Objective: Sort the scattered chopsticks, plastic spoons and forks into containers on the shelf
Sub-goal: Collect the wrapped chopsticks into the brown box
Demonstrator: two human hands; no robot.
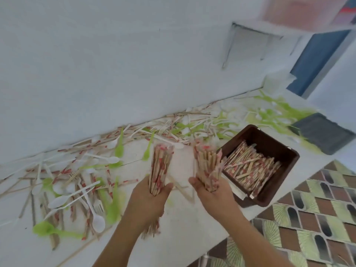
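Nearest, gripping a fistful of chopsticks (160, 166) in the left hand (152, 199), curling round the lower ends. Clutching a second bundle (207, 166) in the right hand (213, 197), just beside the brown box (277, 143) holding more. Judging both light, stiff, slippery in red-printed sleeves, probably fanning out unless squeezed low. Leaving thin white spoons (98, 222), green spoons (119, 147) and forks (156, 129) scattered farther along the white shelf (183, 237).

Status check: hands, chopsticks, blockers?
Left hand grips one chopstick bundle; right hand grips second bundle. Brown bin at right holds chopsticks. Path to bin clear.
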